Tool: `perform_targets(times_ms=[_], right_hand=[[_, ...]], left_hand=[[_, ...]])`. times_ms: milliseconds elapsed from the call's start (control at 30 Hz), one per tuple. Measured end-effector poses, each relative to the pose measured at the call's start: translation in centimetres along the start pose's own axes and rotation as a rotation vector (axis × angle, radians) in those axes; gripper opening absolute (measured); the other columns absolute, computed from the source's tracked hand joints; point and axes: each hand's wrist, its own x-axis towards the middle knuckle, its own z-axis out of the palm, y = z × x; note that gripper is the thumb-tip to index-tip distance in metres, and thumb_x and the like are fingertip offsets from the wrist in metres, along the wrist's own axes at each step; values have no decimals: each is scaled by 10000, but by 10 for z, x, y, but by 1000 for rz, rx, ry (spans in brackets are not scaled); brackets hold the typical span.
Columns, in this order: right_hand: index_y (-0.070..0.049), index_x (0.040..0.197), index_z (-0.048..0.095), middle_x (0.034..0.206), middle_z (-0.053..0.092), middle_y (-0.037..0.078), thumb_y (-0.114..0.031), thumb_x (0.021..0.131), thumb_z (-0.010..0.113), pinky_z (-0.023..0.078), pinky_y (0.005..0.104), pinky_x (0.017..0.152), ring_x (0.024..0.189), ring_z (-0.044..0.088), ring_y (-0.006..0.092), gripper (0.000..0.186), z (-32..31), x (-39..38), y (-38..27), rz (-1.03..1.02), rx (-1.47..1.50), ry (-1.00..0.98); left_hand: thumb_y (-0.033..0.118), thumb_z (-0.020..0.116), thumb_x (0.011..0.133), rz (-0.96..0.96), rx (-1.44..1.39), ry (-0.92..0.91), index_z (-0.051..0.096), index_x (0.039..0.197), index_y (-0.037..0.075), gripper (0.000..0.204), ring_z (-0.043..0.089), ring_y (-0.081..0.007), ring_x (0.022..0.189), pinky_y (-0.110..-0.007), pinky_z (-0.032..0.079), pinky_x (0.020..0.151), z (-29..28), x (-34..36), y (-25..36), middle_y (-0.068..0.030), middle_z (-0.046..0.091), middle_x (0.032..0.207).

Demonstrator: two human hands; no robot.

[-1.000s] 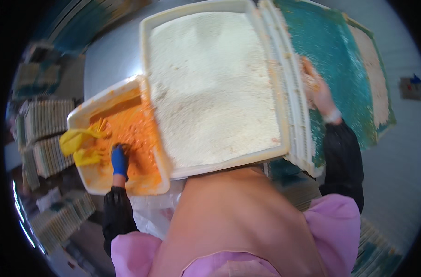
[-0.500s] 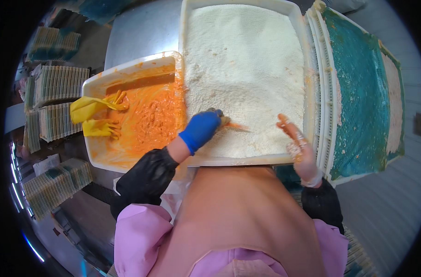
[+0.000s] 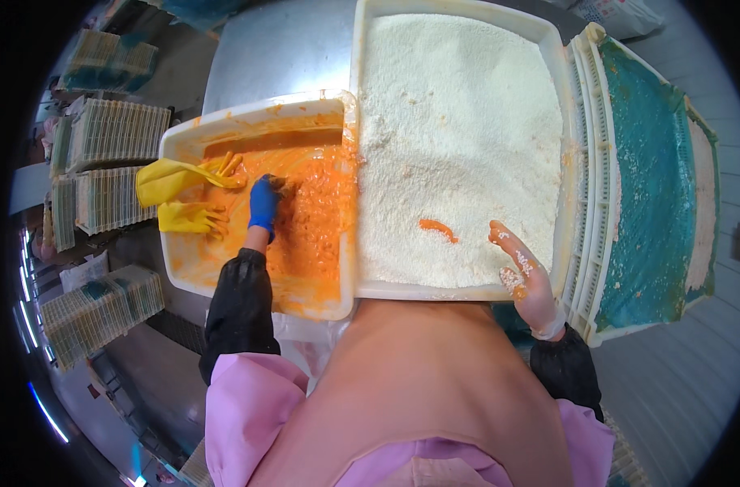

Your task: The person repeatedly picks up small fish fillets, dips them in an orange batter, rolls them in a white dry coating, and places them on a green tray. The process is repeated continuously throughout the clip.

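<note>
My left hand, in a blue glove with soiled fingertips, reaches into the orange batter in the white tub; its fingers curl down, and what they hold, if anything, is hidden. An elongated orange-coated piece lies on white crumbs in a larger tray. My right hand, clear-gloved and smeared with batter and crumbs, hovers over that tray’s near right corner, right of the piece, fingers extended and holding nothing. Yellow rubber gloves rest at the tub’s left side.
Right of the crumbs stand stacked white slotted trays, the top one lined with teal mesh. A metal table shows behind the tub. Stacks of racks fill the left background; a sack lies at the far right back.
My left hand has moved from the crumbs back into the batter, leaving the orange piece behind. My right hand came from the teal trays to the crumb tray earlier and has shifted slightly down since.
</note>
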Motion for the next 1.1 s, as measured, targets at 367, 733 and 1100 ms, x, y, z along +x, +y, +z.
perform_targets(times_ms=[367, 733, 1100], right_hand=[[15, 1249, 431, 1311, 423, 157, -103, 849, 475, 275, 317, 1015, 1226, 390, 259, 419, -3, -2, -5, -16, 47, 15], [22, 1249, 433, 1297, 442, 142, -3, 811, 462, 271, 316, 1023, 1213, 405, 234, 439, -3, -11, 15, 39, 77, 108], [57, 1219, 399, 1186, 480, 225, -271, 678, 738, 393, 349, 917, 1107, 468, 336, 717, 51, 123, 112, 305, -410, 403]], left_hand=[[42, 553, 835, -200, -455, -123, 607, 1010, -59, 209, 613, -173, 799, -253, 476, 706, -71, 3, 78, -109, 645, 923], [15, 578, 803, 468, -581, -225, 610, 919, -51, 138, 595, -181, 809, -270, 473, 730, -62, -40, 308, -97, 627, 879], [91, 632, 717, 726, 258, 146, 651, 877, 139, 168, 520, -284, 855, -363, 400, 770, 64, -2, 269, -84, 606, 913]])
